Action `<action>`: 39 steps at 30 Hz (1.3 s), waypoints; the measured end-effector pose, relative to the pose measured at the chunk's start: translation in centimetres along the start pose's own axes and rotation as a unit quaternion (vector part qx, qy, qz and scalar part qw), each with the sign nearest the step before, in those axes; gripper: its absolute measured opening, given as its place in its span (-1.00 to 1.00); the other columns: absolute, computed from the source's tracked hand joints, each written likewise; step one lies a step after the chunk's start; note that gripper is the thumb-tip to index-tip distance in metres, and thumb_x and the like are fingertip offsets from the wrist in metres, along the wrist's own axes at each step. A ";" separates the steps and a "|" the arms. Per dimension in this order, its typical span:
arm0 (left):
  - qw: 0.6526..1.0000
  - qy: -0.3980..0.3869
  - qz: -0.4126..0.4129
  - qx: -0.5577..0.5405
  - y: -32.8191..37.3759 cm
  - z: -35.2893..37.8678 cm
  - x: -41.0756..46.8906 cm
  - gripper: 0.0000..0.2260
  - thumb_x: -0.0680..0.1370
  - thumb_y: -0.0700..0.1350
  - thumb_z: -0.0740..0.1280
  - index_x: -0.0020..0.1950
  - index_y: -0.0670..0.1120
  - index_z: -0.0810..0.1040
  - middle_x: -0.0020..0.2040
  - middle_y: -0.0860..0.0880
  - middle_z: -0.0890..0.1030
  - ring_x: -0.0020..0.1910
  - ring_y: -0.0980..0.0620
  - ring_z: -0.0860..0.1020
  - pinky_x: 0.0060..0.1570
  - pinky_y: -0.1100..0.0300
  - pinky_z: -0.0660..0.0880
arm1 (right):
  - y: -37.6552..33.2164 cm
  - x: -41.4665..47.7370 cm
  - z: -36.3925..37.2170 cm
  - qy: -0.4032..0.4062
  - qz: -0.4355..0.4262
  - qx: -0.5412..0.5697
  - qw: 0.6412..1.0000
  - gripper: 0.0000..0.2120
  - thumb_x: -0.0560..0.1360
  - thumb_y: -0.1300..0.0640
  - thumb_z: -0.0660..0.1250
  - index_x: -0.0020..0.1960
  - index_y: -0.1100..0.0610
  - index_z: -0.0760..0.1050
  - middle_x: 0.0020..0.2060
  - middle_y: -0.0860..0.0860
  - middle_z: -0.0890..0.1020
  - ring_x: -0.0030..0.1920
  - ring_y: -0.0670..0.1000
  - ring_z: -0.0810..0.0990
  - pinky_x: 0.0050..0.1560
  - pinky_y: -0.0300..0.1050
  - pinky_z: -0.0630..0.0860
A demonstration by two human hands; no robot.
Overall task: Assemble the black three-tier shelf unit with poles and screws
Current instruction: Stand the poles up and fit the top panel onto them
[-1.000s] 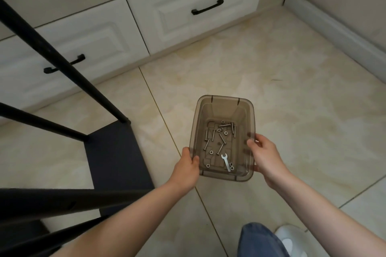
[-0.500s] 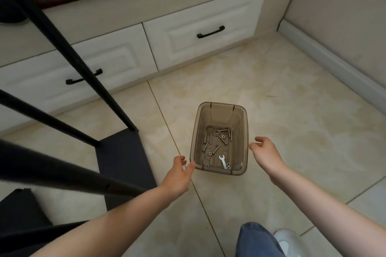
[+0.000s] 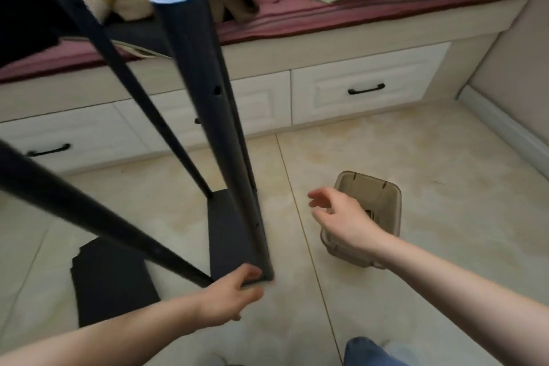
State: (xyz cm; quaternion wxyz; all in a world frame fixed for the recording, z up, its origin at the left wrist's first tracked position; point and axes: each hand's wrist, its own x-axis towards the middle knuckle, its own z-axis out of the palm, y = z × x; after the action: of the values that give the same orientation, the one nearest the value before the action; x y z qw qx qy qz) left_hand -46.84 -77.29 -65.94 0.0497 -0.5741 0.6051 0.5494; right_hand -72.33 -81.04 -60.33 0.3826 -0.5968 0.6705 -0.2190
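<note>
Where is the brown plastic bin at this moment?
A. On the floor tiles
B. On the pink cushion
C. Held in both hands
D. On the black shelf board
A: the bin stands on the floor tiles, and the right hand is open in front of it, fingers not curled round it.

You look at matt black poles (image 3: 208,116), smooth like painted metal, rising from the shelf board (image 3: 228,235), whose dark face is dull and faintly grainy. Right of the board, the bin (image 3: 383,196) is smoky translucent plastic. Under the board the floor tiles (image 3: 430,246) shine. Behind it are satin white drawer fronts (image 3: 365,74) and a pink cloth cushion (image 3: 326,13).
</note>
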 end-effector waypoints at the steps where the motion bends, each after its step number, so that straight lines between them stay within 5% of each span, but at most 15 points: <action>1: 1.000 0.002 -0.005 -0.004 -0.5 -0.6 -1.1 -0.63 0.69 0.02 0.22 0.49 0.04 0.29 0.42 0.14 0.37 0.30 0.15 0.46 0.10 0.21 0.61 | -1.4 -0.1 0.4 -0.025 -0.023 -0.004 0.999 -0.67 0.59 0.19 0.25 0.34 0.10 0.47 0.18 -0.03 0.60 0.23 -0.04 0.54 0.30 -0.17 0.42; 8: 0.996 0.049 -0.076 -0.008 -3.5 -3.2 -7.0 -0.62 0.67 0.06 0.23 0.46 -0.02 0.34 0.28 0.08 0.49 0.18 0.13 0.54 0.00 0.27 0.62 | -7.0 -1.6 1.9 -0.200 -0.087 -0.018 0.976 -0.56 0.57 0.27 0.23 0.41 0.01 0.37 0.28 -0.07 0.51 0.29 -0.07 0.48 0.18 -0.28 0.43; 13: 0.980 0.150 -0.123 -0.031 -4.6 -5.3 -8.2 -0.50 0.64 0.06 0.31 0.51 -0.08 0.28 0.27 0.00 0.52 0.12 0.01 0.60 0.11 0.10 0.63 | -7.5 -2.2 2.0 -0.183 -0.117 0.012 0.976 -0.58 0.60 0.21 0.29 0.43 0.00 0.37 0.25 -0.06 0.54 0.22 -0.07 0.56 0.18 -0.21 0.55; 15: 0.974 0.196 -0.101 -0.048 -4.7 -6.1 -8.6 -0.50 0.63 0.06 0.35 0.49 -0.06 0.29 0.33 -0.01 0.49 0.13 0.03 0.58 0.06 0.11 0.64 | -7.6 -2.7 2.0 -0.164 -0.128 0.011 0.978 -0.59 0.62 0.17 0.28 0.44 -0.03 0.35 0.25 -0.06 0.54 0.21 -0.07 0.58 0.23 -0.14 0.55; 18: 0.967 0.251 -0.026 -0.033 -3.9 -6.8 -9.0 -0.51 0.61 0.06 0.38 0.48 0.04 0.29 0.30 0.10 0.48 0.15 0.15 0.55 0.12 0.16 0.59 | -7.6 -3.0 1.5 -0.152 -0.159 -0.001 0.975 -0.61 0.65 0.10 0.22 0.45 -0.09 0.30 0.26 -0.07 0.54 0.15 -0.13 0.60 0.09 -0.30 0.52; 21: 0.963 0.267 0.016 -0.042 -2.5 -7.4 -9.1 -0.56 0.61 0.04 0.37 0.45 0.03 0.35 0.23 0.14 0.51 0.10 0.21 0.55 0.15 0.23 0.46 | -8.2 -3.1 0.9 -0.151 -0.169 -0.020 0.974 -0.62 0.66 0.06 0.21 0.44 -0.12 0.29 0.22 -0.13 0.54 0.10 -0.20 0.60 -0.02 -0.41 0.46; 24: 0.962 0.270 0.014 -0.026 -1.6 -8.3 -9.0 -0.69 0.65 0.00 0.32 0.37 -0.04 0.46 0.23 0.06 0.56 0.26 0.07 0.52 0.19 0.23 0.36 | -9.0 -3.0 0.4 -0.155 -0.176 -0.063 0.970 -0.69 0.66 0.03 0.19 0.39 -0.12 0.34 0.13 -0.22 0.52 0.05 -0.29 0.54 -0.06 -0.47 0.43; 31: 0.968 0.249 0.010 -0.004 -2.2 -9.8 -8.9 -0.71 0.67 -0.04 0.30 0.37 -0.08 0.48 0.25 0.02 0.56 0.31 0.01 0.50 0.33 0.14 0.42 | -10.4 -2.5 0.8 -0.147 -0.176 -0.127 0.965 -0.84 0.65 0.07 0.22 0.18 -0.15 0.39 0.04 -0.22 0.58 0.05 -0.13 0.61 0.08 -0.21 0.51; 34: 0.968 0.251 0.006 -0.022 -2.5 -10.5 -8.6 -0.70 0.67 -0.05 0.30 0.38 -0.10 0.47 0.28 -0.01 0.56 0.31 -0.02 0.50 0.38 0.03 0.44 | -10.9 -2.9 1.1 -0.153 -0.187 -0.137 0.961 -0.81 0.63 0.08 0.26 0.06 -0.24 0.37 0.03 -0.21 0.62 0.07 -0.17 0.61 0.06 -0.30 0.50; 39: 0.952 0.284 -0.007 -0.113 -2.8 -10.4 -8.0 -0.75 0.66 -0.12 0.31 0.33 -0.13 0.49 0.23 -0.05 0.56 0.28 -0.04 0.52 0.37 -0.04 0.46 | -11.6 -3.4 1.8 -0.176 -0.193 -0.150 0.954 -0.87 0.63 0.07 0.28 0.11 -0.14 0.39 0.07 -0.12 0.63 0.11 -0.11 0.61 0.15 -0.13 0.56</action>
State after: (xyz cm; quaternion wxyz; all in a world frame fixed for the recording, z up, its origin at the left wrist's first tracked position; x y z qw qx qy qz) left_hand -36.09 -78.92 -58.02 -0.1854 -0.7128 0.5240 0.4278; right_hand -63.66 -79.63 -51.88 0.3510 -0.7944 0.4895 -0.0777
